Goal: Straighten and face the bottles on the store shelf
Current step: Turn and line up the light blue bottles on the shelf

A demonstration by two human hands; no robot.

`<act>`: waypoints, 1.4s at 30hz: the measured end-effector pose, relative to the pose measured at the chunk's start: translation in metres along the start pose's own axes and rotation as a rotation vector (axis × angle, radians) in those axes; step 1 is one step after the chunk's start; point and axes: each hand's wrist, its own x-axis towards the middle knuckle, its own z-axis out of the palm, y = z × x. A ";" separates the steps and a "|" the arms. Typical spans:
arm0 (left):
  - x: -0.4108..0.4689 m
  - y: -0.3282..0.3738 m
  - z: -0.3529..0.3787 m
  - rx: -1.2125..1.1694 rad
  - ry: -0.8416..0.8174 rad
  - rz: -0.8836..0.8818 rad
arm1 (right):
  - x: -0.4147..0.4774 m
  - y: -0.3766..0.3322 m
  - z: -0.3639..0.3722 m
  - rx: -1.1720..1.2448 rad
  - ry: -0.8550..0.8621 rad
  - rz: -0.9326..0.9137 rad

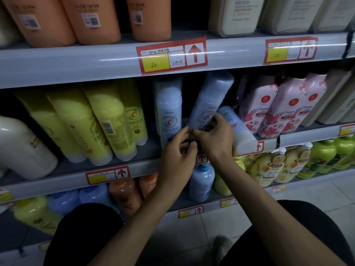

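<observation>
Left hand point(177, 150) and right hand point(216, 136) pinch a small dark thing point(194, 140) beneath the tilted blue bottle point(209, 98); the bottle looks glossy, stiff, likely slippery and heavy, so grip mid-body

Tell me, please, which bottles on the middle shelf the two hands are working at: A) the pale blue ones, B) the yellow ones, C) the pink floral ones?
A: the left hand and right hand meet at the foot of the pale blue bottles, between the yellow bottles and the pink floral bottles.
</observation>
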 end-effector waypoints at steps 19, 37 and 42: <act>0.001 -0.005 0.001 -0.092 0.021 0.019 | 0.032 0.005 0.021 -0.158 -0.123 -0.056; -0.001 -0.009 0.021 -0.115 -0.037 -0.016 | -0.004 0.008 -0.098 -0.906 0.075 -0.059; -0.004 -0.013 0.028 -0.103 -0.079 -0.028 | -0.006 0.015 -0.095 -0.823 -0.087 0.087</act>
